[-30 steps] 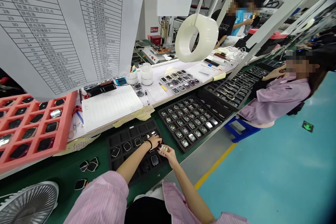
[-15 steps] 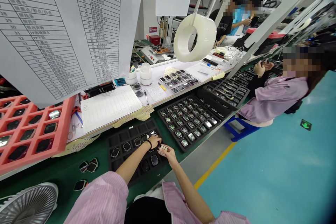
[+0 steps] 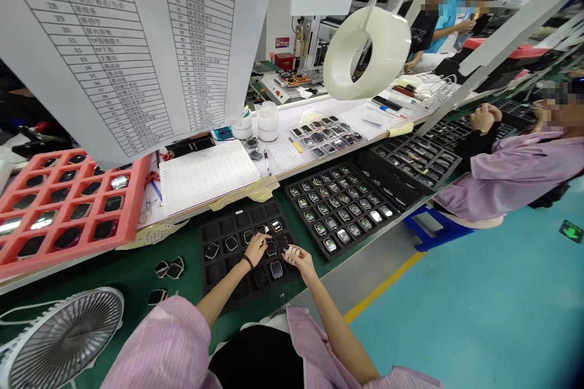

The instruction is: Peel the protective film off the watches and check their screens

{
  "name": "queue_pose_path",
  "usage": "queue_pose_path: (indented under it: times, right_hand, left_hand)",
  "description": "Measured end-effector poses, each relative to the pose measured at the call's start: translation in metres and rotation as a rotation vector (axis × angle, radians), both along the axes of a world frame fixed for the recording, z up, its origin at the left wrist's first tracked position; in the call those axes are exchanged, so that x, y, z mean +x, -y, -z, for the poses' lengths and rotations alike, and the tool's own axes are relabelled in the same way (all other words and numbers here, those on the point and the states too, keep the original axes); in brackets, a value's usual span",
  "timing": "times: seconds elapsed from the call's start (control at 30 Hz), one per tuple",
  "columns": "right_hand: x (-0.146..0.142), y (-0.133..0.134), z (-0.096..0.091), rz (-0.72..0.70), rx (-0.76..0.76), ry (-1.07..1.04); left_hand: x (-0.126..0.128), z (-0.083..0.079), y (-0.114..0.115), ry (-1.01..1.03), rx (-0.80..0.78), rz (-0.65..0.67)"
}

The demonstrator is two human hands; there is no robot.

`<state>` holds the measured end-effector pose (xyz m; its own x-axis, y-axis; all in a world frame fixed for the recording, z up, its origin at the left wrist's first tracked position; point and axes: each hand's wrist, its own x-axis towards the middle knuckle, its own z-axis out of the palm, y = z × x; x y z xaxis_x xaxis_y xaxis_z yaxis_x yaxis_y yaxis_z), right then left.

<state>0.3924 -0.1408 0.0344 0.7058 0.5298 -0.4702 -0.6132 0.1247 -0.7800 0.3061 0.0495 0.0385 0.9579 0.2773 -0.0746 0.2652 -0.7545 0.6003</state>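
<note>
My left hand (image 3: 255, 250) is over a black compartment tray (image 3: 214, 279), its fingers stretched out beside a smartwatch case (image 3: 271, 248). White covers sit on some fingertips of my right hand (image 3: 300, 259). That hand is closed in a pinch at the tray's right side; what its fingertips hold, if anything, is too small to make out. A watch with a lit screen (image 3: 276, 226) lies in an upper compartment. Other watch cases (image 3: 212, 250) fill part of the middle row, and a dark watch (image 3: 276, 270) sits below my fingers.
A second black tray (image 3: 314, 249) full of watches stands to the right. Loose watches (image 3: 176, 267) and a fan (image 3: 68, 340) are at left. A red foam tray (image 3: 132, 213) and papers (image 3: 207, 176) rest on the shelf. A tape roll (image 3: 392, 55) hangs overhead. A co-worker (image 3: 515, 164) sits at right.
My hands, close together half a second ago, have moved apart, with the left drawing back leftward. The lit watch is now uncovered. The whole view has shifted, so things appear further right.
</note>
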Motion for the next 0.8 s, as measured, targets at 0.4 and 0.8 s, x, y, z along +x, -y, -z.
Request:
queue_pose_path:
  times: [0.4, 0.8]
  right_hand:
    - [-0.037, -0.018, -0.022, -0.264, 0.086, -0.104]
    - [-0.095, -0.076, -0.041, -0.685, 0.087, -0.268]
  left_hand:
    - [-0.158, 0.005, -0.03, 0.075, 0.013, -0.573]
    - [-0.166, -0.032, 0.016, 0.144, -0.342, -0.21]
